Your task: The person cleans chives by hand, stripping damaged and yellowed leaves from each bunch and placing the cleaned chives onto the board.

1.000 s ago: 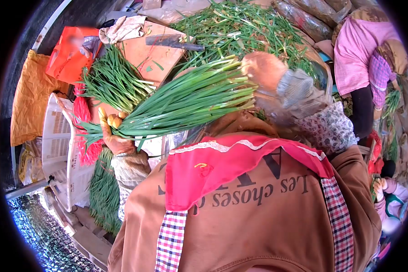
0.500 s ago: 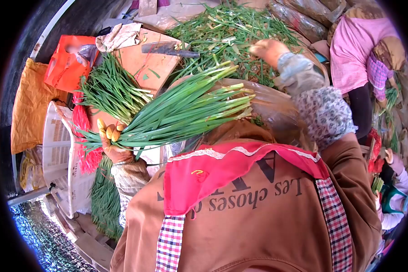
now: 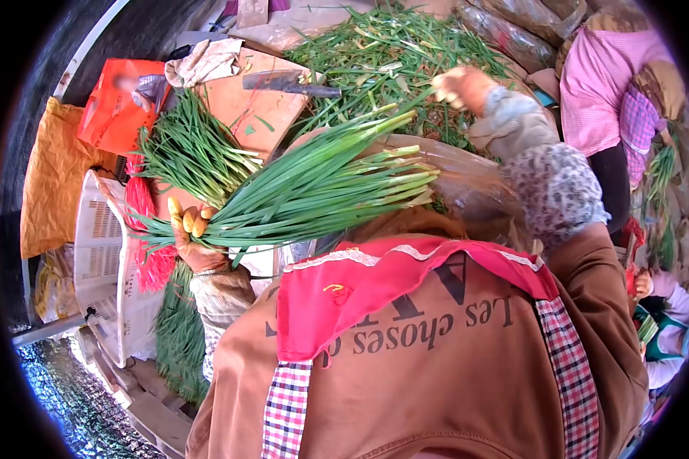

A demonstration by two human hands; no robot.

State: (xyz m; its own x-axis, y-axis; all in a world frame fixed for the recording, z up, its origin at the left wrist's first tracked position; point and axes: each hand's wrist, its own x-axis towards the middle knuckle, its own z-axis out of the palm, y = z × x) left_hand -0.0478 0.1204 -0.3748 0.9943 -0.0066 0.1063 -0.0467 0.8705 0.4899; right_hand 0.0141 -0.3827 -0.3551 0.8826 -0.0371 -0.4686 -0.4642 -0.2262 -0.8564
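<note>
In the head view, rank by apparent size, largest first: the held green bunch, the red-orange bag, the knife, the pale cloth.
1. Held green bunch
2. Red-orange bag
3. Knife and pale cloth, unranked: the knife is longer, the cloth broader, so overall they look close.

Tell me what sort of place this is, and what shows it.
Probably a produce sorting or bundling area: a bunch of long greens in the left hand, a heap of loose greens, and co-workers with similar greens.
</note>
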